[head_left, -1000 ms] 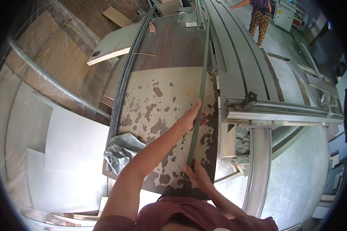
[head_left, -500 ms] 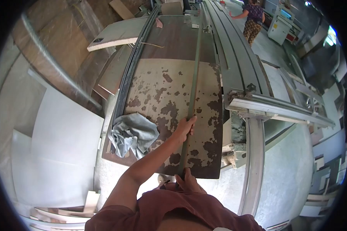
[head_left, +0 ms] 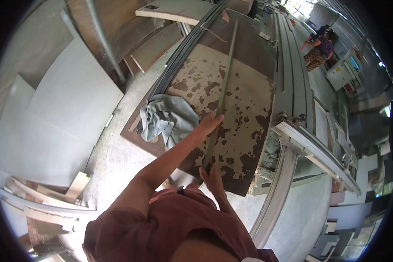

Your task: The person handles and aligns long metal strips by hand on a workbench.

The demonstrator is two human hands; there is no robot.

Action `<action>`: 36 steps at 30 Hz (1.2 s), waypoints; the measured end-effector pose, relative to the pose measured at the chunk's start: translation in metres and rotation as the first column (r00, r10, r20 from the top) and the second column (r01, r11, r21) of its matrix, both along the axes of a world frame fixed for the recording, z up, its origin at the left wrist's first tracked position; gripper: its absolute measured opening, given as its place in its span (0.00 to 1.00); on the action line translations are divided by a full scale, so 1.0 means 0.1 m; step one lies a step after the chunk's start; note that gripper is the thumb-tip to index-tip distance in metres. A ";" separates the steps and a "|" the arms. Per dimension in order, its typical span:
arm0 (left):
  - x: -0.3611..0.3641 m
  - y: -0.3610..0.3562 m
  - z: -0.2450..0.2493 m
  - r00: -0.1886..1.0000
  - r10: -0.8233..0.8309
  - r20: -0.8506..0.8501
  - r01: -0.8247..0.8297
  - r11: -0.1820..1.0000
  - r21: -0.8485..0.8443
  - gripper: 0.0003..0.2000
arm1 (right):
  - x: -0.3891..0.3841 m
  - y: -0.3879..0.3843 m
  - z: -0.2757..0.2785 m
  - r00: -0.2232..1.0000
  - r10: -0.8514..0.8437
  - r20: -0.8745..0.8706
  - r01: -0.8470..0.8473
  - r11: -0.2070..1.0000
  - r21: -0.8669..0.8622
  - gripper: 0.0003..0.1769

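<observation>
A: Biggest thing there?
B: The table (head_left: 249, 98). Long, brown; nr. half is pale w/ worn brown patches.
A: Next down?
B: White panels (head_left: 70, 91), over on the L, well apart from the table. Then rails (head_left: 288, 61) lengthwise along the table's R side, & a metal crossbar (head_left: 318, 153) jutting off R by the nr. end.
A: Anyone else abt?
B: One co-worker (head_left: 321, 49) in the bkgd, top R, patterned trousers, nr. a pale cabinet (head_left: 343, 72).
A: And the strip?
B: Strip (head_left: 226, 74) is long, thin, greenish, running lengthwise over the table. Far end is above the dark part, nr. end close to the front edge. Can't tell if it's flat on the surface or a bit raised.
A: Cloth?
B: Grey cloth (head_left: 172, 118), crumpled, on the table's L side, just beside the L forearm.
A: Hands?
B: L hand (head_left: 210, 124) is closed round the strip partway up; R hand (head_left: 213, 180) has its nr. end b/w thumb & fingers.
A: Smallest?
B: Pink scrap (head_left: 225, 16), far end of the table, L side.
</observation>
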State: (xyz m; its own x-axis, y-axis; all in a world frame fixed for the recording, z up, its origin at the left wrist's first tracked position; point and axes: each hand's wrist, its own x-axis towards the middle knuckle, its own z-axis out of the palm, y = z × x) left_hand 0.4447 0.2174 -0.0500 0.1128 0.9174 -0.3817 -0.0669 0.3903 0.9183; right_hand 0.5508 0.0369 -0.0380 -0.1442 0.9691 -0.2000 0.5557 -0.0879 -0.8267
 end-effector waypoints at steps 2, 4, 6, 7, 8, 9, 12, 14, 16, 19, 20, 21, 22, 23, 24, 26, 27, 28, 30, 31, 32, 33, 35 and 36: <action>-0.40 -0.27 0.31 0.973 0.133 -0.188 -0.054 0.924 0.378 0.35 | -0.03 0.13 -0.10 0.999 -0.003 0.032 0.001 0.997 0.074 0.26; -0.94 -0.43 0.39 0.753 0.441 -0.488 -0.080 0.798 0.598 0.30 | -0.07 0.30 -0.18 0.996 -0.001 0.089 -0.009 0.993 0.116 0.26; -1.60 -0.43 0.16 0.522 0.680 -0.515 -0.035 0.620 0.783 0.24 | -0.11 0.55 -0.28 0.980 -0.009 0.197 -0.028 0.983 0.182 0.26; -1.84 -0.48 0.12 0.452 0.729 -0.515 -0.080 0.608 0.790 0.20 | -0.14 0.67 -0.31 0.968 -0.002 0.251 -0.048 0.980 0.194 0.26; -2.03 -0.50 0.11 0.377 0.773 -0.509 -0.121 0.586 0.801 0.16 | -0.18 0.77 -0.26 0.968 0.011 0.250 -0.060 0.980 0.191 0.26; -2.19 -0.46 0.06 0.367 0.778 -0.509 -0.126 0.584 0.802 0.16 | -0.23 0.86 -0.19 0.935 0.029 0.355 -0.071 0.992 0.106 0.25; -2.52 -0.21 -0.09 0.431 0.665 -0.609 -0.262 0.739 0.621 0.14 | -0.24 0.94 -0.01 0.864 0.083 0.496 -0.140 0.987 0.079 0.23; -2.58 0.02 -0.11 0.451 0.462 -0.764 -0.288 0.885 0.366 0.15 | -0.28 0.90 0.14 0.832 0.110 0.544 -0.214 0.968 0.132 0.21; -2.58 0.22 -0.14 0.415 0.375 -0.829 -0.255 0.922 0.290 0.17 | -0.31 0.78 0.27 0.867 0.133 0.480 -0.210 0.971 0.111 0.19; -2.58 0.36 -0.21 0.342 0.280 -0.897 -0.196 0.955 0.223 0.19 | -0.30 0.51 0.15 0.893 0.185 0.411 -0.235 0.969 0.073 0.17; -2.56 0.42 -0.23 0.306 0.275 -0.911 -0.179 0.957 0.228 0.20 | -0.31 0.41 0.16 0.912 0.200 0.358 -0.230 0.972 0.043 0.16; -2.57 0.47 -0.25 0.314 0.285 -0.906 -0.173 0.955 0.240 0.20 | -0.30 0.29 0.15 0.930 0.210 0.303 -0.224 0.975 0.009 0.15; -2.59 0.51 -0.28 0.365 0.285 -0.886 -0.196 0.954 0.226 0.20 | -0.26 0.18 0.07 0.934 0.221 0.283 -0.226 0.974 -0.014 0.15; -2.62 0.55 -0.31 0.413 0.284 -0.865 -0.217 0.954 0.209 0.20 | -0.21 0.08 -0.01 0.938 0.230 0.259 -0.228 0.973 -0.037 0.14; -2.64 0.56 -0.36 0.417 0.285 -0.863 -0.205 0.955 0.216 0.20 | -0.17 -0.01 -0.05 0.941 0.216 0.260 -0.216 0.976 -0.030 0.14; -2.67 0.56 -0.45 0.439 0.359 -0.824 -0.228 0.931 0.284 0.20 | -0.11 -0.19 -0.10 0.974 0.129 0.188 -0.107 0.987 -0.122 0.14; -2.65 0.56 -0.49 0.438 0.352 -0.827 -0.211 0.935 0.285 0.20 | -0.10 -0.27 -0.04 0.987 0.068 0.144 -0.051 0.991 -0.124 0.13; -2.64 0.56 -0.52 0.419 0.381 -0.824 -0.223 0.923 0.314 0.20 | -0.08 -0.33 -0.08 0.990 0.051 0.131 -0.035 0.992 -0.124 0.13; -2.63 0.57 -0.53 0.389 0.399 -0.830 -0.205 0.916 0.344 0.20 | -0.01 -0.45 -0.16 0.990 -0.005 0.144 0.005 1.000 0.004 0.12; -2.62 0.58 -0.53 0.387 0.389 -0.836 -0.207 0.920 0.332 0.21 | 0.00 -0.48 -0.17 0.993 -0.030 0.116 0.032 0.999 -0.017 0.11; -2.61 0.59 -0.53 0.386 0.380 -0.841 -0.213 0.923 0.320 0.22 | 0.00 -0.50 -0.21 0.994 -0.048 0.102 0.050 0.999 -0.019 0.11; -2.57 0.56 -0.47 0.381 0.373 -0.846 -0.195 0.927 0.321 0.22 | -0.01 -0.52 -0.26 0.994 -0.062 0.094 0.061 0.998 0.015 0.10; -2.44 0.48 -0.32 0.305 0.309 -0.901 -0.192 0.946 0.260 0.25 | -0.09 -0.52 -0.29 0.991 -0.091 0.098 0.087 0.995 0.044 0.09; -2.42 0.48 -0.32 0.303 0.305 -0.903 -0.190 0.948 0.256 0.25 | -0.15 -0.51 -0.24 0.991 -0.092 0.096 0.089 0.995 0.040 0.09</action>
State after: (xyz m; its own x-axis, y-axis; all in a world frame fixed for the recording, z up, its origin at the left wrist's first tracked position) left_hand 0.2028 0.2657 -0.0821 -0.4967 0.8679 0.0014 0.7630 0.4359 0.4773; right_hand 0.5354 -0.0137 -0.0623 -0.0370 0.9840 -0.1744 0.6246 -0.1135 -0.7726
